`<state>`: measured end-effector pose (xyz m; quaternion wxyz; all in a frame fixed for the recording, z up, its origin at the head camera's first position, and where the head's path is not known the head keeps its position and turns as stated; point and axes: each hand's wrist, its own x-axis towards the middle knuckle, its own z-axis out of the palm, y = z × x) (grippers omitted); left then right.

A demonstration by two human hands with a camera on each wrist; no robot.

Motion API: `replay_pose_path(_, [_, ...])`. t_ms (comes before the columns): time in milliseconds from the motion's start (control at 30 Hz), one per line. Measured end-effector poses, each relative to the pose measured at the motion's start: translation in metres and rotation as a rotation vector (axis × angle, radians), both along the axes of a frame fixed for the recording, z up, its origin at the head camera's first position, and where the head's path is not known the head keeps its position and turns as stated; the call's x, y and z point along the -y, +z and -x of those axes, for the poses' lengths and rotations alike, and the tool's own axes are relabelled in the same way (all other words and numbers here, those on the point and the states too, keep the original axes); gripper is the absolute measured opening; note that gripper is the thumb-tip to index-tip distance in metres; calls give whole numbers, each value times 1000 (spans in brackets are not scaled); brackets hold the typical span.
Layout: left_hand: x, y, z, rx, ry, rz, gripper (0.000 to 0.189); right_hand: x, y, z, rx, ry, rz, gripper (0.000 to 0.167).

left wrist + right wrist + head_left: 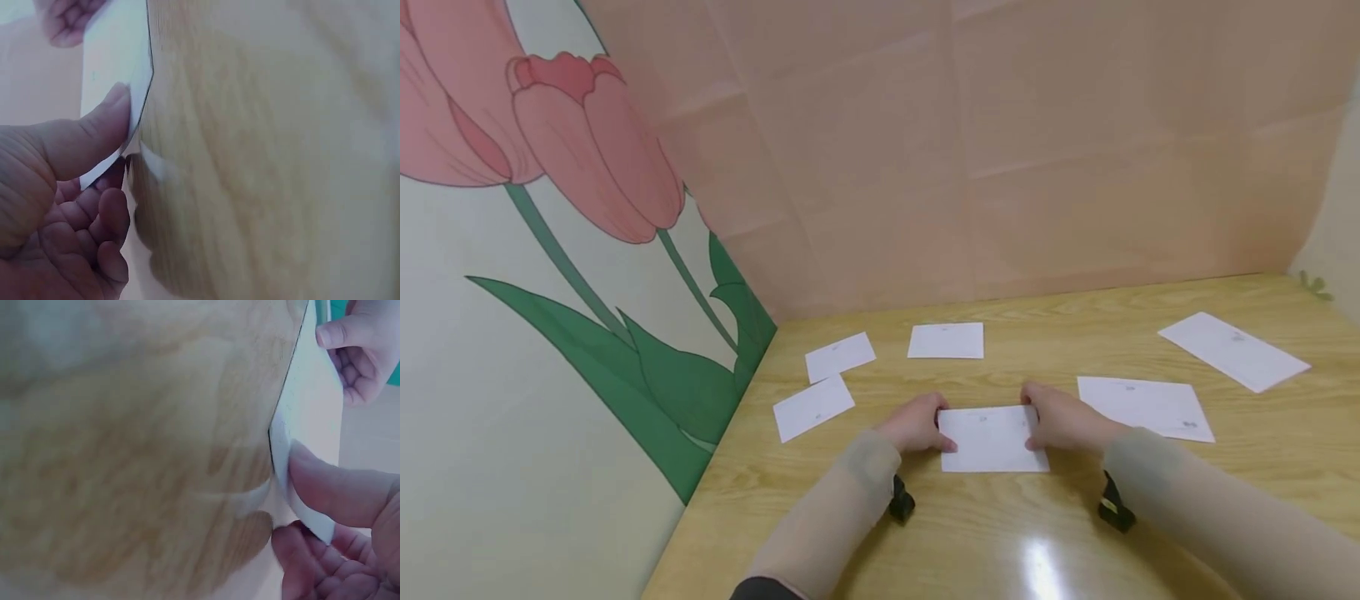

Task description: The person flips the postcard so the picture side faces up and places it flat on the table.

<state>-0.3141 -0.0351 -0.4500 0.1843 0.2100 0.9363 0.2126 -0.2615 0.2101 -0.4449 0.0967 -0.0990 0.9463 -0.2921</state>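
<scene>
A white sheet of paper (pixel 992 442) with small faint print near its top edge lies between my two hands at the middle of the table. My left hand (pixel 917 423) pinches its left end, thumb on top and fingers beneath. At the opposite end my right hand (pixel 1063 418) pinches it the same way. In the left wrist view the paper (pixel 115 56) bends slightly by the thumb. The right wrist view shows the paper's (pixel 312 412) near corner lifted off the wood, between thumb and curled fingers.
Further white sheets lie about the wooden table (pixel 1000 542): two at the left (pixel 840 357) with edges meeting, one at the back (pixel 946 341), one right of my right hand (pixel 1146 407), and another far right (pixel 1234 350). A pink-covered wall (pixel 1000 167) stands behind.
</scene>
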Motion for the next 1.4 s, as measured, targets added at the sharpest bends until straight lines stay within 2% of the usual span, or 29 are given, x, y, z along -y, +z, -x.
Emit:
replay_pose_path(133, [0,1,-4,8,50,-30,61,-4,2,-4,0,-37,72,47])
replay_pose_path(200, [1,1,-6,34,78,-70,62,-6,2,-5,21,-62,114,46])
replay_pose_path(400, [8,-4,-8,128,162,-289,51,-15,1,-8,63,-101,193,48])
replay_pose_path(667, [10,-6,-12,266,212,-525,30,-23,6,-17,34,-106,237,47])
replay_pose_path(1067, [7,5,-21,297,232,-664,21,-26,19,-28,-17,-106,294,47])
replay_pose_path(1267, [6,9,-25,238,226,-711,18,-28,25,-32,23,-141,400,59])
replay_pose_path(1400, [4,11,-28,204,229,-744,17,-29,26,-33,43,-152,439,58])
